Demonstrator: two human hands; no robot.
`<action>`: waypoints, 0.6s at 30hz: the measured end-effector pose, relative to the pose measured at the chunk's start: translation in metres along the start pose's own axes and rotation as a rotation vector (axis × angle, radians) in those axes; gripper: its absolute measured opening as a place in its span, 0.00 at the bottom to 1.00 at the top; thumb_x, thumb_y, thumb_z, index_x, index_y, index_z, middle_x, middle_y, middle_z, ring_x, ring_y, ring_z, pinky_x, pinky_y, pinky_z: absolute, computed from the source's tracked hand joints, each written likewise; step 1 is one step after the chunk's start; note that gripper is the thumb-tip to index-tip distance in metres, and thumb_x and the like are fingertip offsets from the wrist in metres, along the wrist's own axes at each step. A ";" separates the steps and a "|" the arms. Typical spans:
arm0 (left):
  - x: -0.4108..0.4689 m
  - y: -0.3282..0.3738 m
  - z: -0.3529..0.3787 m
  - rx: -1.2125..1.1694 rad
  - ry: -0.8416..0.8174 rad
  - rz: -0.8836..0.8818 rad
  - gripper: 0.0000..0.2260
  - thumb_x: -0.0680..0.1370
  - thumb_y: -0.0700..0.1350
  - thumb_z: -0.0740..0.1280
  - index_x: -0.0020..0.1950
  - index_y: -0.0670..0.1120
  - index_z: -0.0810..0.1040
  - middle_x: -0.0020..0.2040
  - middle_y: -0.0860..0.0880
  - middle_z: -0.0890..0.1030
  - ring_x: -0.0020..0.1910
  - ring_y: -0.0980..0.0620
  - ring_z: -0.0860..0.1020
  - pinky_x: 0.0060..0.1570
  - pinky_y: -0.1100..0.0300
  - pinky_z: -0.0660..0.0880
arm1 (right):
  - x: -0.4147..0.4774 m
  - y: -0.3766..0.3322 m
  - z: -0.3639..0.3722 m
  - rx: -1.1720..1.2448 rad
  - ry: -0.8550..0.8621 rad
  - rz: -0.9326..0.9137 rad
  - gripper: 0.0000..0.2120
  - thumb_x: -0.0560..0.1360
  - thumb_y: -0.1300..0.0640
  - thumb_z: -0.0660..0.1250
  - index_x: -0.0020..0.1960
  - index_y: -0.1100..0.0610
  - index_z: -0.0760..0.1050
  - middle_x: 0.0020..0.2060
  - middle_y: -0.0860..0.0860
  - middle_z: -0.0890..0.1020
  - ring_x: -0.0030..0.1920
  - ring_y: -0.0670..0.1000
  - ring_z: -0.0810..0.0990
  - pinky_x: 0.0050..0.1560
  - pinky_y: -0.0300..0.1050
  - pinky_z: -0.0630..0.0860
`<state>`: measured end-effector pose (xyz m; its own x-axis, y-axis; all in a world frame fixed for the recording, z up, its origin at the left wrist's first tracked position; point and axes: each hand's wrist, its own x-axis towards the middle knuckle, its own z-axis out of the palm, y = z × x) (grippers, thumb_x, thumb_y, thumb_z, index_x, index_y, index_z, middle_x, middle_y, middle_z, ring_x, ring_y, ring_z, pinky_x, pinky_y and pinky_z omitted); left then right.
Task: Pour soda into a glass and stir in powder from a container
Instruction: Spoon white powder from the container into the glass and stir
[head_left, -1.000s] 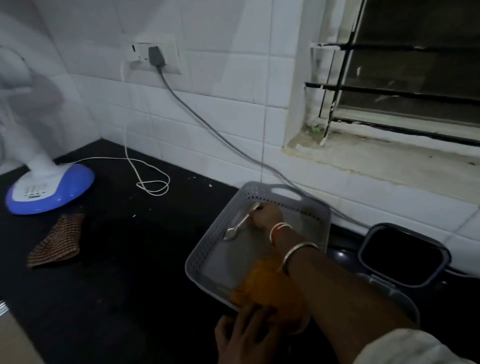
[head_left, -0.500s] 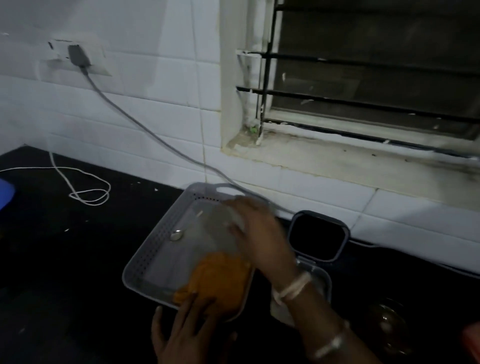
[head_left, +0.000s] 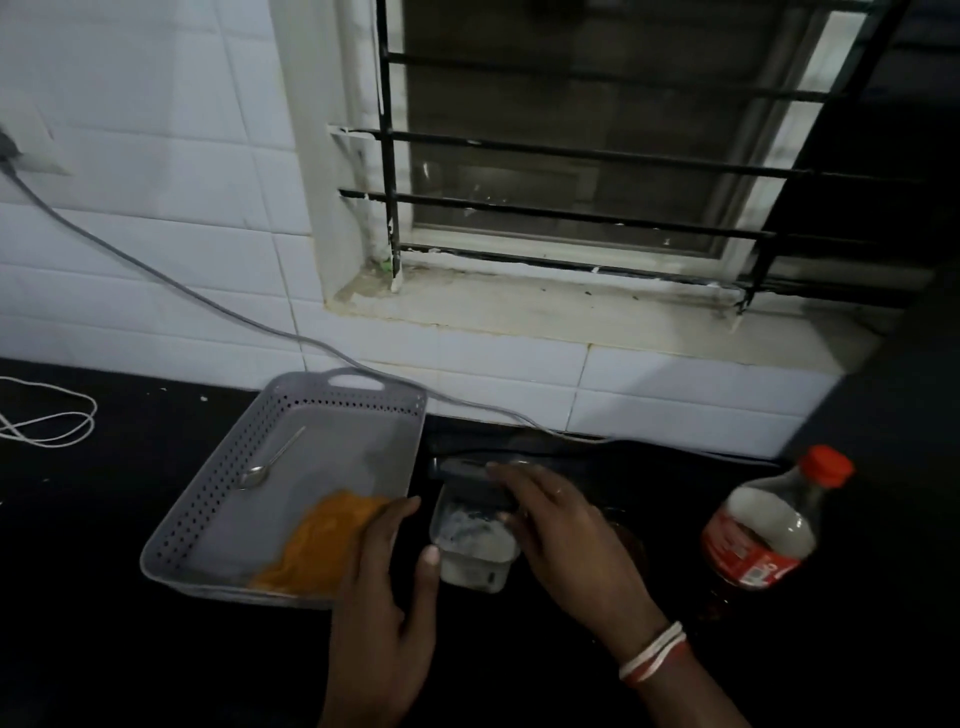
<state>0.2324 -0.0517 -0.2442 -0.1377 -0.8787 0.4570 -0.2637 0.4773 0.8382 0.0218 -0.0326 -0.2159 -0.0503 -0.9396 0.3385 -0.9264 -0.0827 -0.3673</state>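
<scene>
A small clear container (head_left: 475, 551) with white powder stands on the black counter just right of the grey tray (head_left: 208, 499). Its dark hinged lid (head_left: 462, 467) is tilted over it, and my right hand (head_left: 566, 540) has its fingers on that lid. My left hand (head_left: 384, 597) lies between tray and container, fingers spread on the tray's corner, thumb touching the container's left side. A metal spoon (head_left: 270, 460) lies in the tray. The soda bottle (head_left: 763, 530), red cap on, stands at the right. A glass (head_left: 631, 540) with dark liquid is mostly hidden behind my right hand.
An orange cloth (head_left: 322, 545) lies in the tray's near corner. A grey cable (head_left: 156, 275) runs from the wall socket down behind the tray. A white cable (head_left: 52, 421) is looped on the counter at the left. The window sill (head_left: 571, 312) is above the tiled wall.
My right hand let go of the spoon in the tray and moved right to the container's lid, which now tilts down. The view swung right, bringing the bottle in.
</scene>
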 end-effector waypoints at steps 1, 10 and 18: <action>0.000 0.000 0.004 -0.021 -0.029 -0.021 0.16 0.84 0.55 0.62 0.72 0.62 0.71 0.72 0.62 0.74 0.72 0.60 0.73 0.67 0.66 0.71 | -0.011 0.000 0.006 -0.001 -0.031 0.008 0.26 0.81 0.47 0.64 0.77 0.40 0.63 0.75 0.45 0.68 0.74 0.47 0.68 0.70 0.42 0.72; 0.009 -0.028 0.034 0.115 -0.326 -0.145 0.19 0.83 0.60 0.58 0.74 0.66 0.69 0.78 0.56 0.69 0.75 0.60 0.68 0.59 0.80 0.66 | -0.039 0.002 0.024 0.181 -0.125 0.239 0.27 0.80 0.44 0.66 0.76 0.30 0.62 0.80 0.53 0.63 0.73 0.49 0.72 0.66 0.40 0.73; 0.009 -0.041 0.036 0.090 -0.297 -0.163 0.17 0.83 0.56 0.65 0.72 0.60 0.77 0.74 0.55 0.75 0.73 0.58 0.72 0.56 0.83 0.66 | -0.046 0.000 0.039 0.276 -0.076 0.257 0.27 0.81 0.45 0.64 0.77 0.32 0.60 0.77 0.49 0.69 0.78 0.48 0.65 0.72 0.47 0.70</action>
<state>0.2074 -0.0796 -0.2847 -0.3551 -0.9128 0.2016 -0.3869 0.3398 0.8572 0.0386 -0.0020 -0.2658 -0.2302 -0.9625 0.1433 -0.7515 0.0823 -0.6546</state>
